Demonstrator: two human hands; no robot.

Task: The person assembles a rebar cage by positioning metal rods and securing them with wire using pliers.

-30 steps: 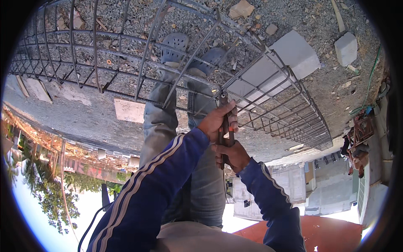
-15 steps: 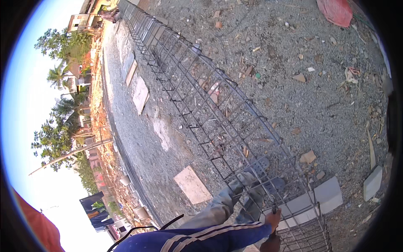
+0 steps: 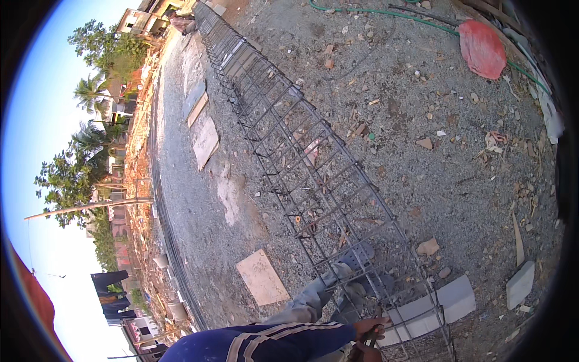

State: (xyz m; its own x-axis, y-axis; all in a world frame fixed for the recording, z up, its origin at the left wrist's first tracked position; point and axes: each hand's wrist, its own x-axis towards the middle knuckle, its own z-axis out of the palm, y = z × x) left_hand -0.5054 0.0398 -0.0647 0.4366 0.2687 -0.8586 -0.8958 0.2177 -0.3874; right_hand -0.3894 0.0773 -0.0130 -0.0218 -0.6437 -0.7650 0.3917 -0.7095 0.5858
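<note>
A long cage of thin steel bars with square ties runs from the lower middle to the far upper left. My left hand, at the end of a blue striped sleeve, is closed at the cage's near end. Its fingers are curled round something small and dark that I cannot make out. Just below it, my right hand is closed too, partly cut off by the lower edge; what it grips is unclear. A pale grey slab lies beneath the bars beside my hands. My shoes show through the cage.
Flat boards lie on gravel left of the cage. Another person is low down near its far end. A red sack and green hose lie at upper right, a loose slab piece at lower right.
The view has shifted, bringing the hose into sight. Both hands appear lower and further left in the picture, still close together at the cage's near end.
</note>
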